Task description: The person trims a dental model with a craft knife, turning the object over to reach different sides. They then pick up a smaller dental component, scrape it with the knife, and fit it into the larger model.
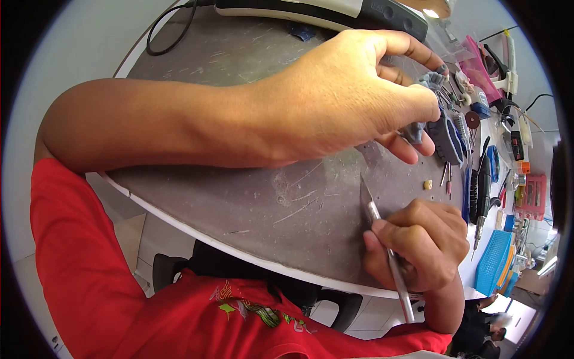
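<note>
Sleeve (78,239), red, covers the upper left arm at the far left; the bare forearm extends rightward across the scratched, grey-brown surface (287,224). Device (287,17), white and dark grey, stands along the rear edge.

Left hand (353,96) is positioned above the surface, back of the hand toward the camera. Its fingers are curled, with the thumb closed against a grey-blue piece (414,133), which is held at the fingertips and partly concealed by the thumb. Knife (399,281), slim and metal-handled, is inclined below the left hand, with its pointed blade directed toward that hand. Blade and grey-blue piece are apart. Contact between the blade tip and the surface cannot be determined.

Right hand (421,242) grips the knife handle; its fingers are closed in a narrow grip, thumb along the handle, and the handle's rear end projects toward the wearer.

Small yellowish piece (428,185) lies on the surface between the two hands, nearer the right. Toothed blue-grey model (446,140) is located just beside the left fingertips. Farther right are a brown disc (472,119), a black handpiece (483,188), a perforated blue basket (494,263) and a red rack (534,200).
</note>
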### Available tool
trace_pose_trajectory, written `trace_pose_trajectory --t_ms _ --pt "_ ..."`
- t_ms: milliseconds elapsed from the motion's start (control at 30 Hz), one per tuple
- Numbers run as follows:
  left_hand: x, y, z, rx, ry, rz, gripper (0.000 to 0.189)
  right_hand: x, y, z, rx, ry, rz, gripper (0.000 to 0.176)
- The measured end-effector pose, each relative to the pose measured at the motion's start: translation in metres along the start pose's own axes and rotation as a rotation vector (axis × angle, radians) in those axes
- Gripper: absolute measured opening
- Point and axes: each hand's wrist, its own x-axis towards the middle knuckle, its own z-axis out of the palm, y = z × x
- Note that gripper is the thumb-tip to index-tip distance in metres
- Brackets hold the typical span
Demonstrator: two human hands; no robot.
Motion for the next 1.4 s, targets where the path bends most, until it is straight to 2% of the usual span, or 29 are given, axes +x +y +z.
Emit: trace_pose_trajectory --t_ms 133,200,233,267,300,333,400,467,533,667,733,833,867,933,1133,1200,1400 --pt "-0.001 -0.004 0.000 0.025 0.032 -0.056 0.053 -0.005 0.001 -0.004 0.225 0.021 -0.009 0.019" --pt "0.010 -0.019 -0.009 -0.034 -0.129 0.080 0.057 -0.010 0.005 -0.004 0.292 0.053 -0.004 0.020" --pt "0.012 -0.023 -0.011 0.028 -0.161 0.095 0.061 -0.016 0.010 -0.003 0.257 0.220 -0.016 0.019" --pt "0.011 -0.027 -0.013 0.107 -0.179 0.079 0.062 -0.022 0.013 -0.007 0.223 0.384 -0.030 0.025" --pt "0.013 -0.029 -0.014 0.152 -0.199 0.152 0.061 -0.026 0.015 -0.022 0.207 0.306 0.060 0.037" --pt "0.015 -0.031 -0.015 0.197 -0.215 0.223 0.060 -0.027 0.015 -0.020 0.072 0.430 0.142 0.035" --pt "0.010 -0.031 -0.016 0.190 -0.231 0.147 0.059 -0.019 0.038 -0.019 0.084 0.405 0.004 0.026" --pt "0.010 -0.028 -0.017 0.194 -0.241 0.140 0.059 -0.019 0.037 -0.015 0.094 0.375 0.073 0.026" --pt "0.009 -0.026 -0.018 0.224 -0.340 0.065 0.067 -0.017 0.038 -0.006 0.297 0.475 0.119 0.027" --pt "0.010 -0.027 -0.016 0.221 -0.336 0.085 0.065 -0.016 0.039 -0.004 0.243 0.372 0.067 0.030" --pt "0.010 -0.031 -0.013 0.129 -0.237 0.146 0.051 -0.012 0.037 -0.003 0.255 0.393 0.084 0.029" --pt "0.012 -0.033 -0.012 0.129 -0.233 0.201 0.050 -0.008 0.037 -0.002 0.181 0.378 0.091 0.026" --pt "0.011 -0.032 -0.013 0.129 -0.234 0.202 0.050 -0.008 0.037 -0.002 0.172 0.365 0.087 0.025" --pt "0.009 -0.025 -0.016 0.192 -0.335 0.080 0.062 -0.007 0.037 -0.002 0.164 0.351 0.084 0.023" --pt "0.009 -0.025 -0.016 0.195 -0.332 0.091 0.061 -0.009 0.034 -0.003 0.129 0.339 0.081 0.024" --pt "0.009 -0.024 -0.016 0.203 -0.328 0.089 0.061 -0.011 0.031 -0.006 0.167 0.249 0.117 0.022" --pt "0.009 -0.023 -0.016 0.214 -0.323 0.083 0.061 -0.011 0.032 -0.005 0.142 0.247 0.106 0.022"
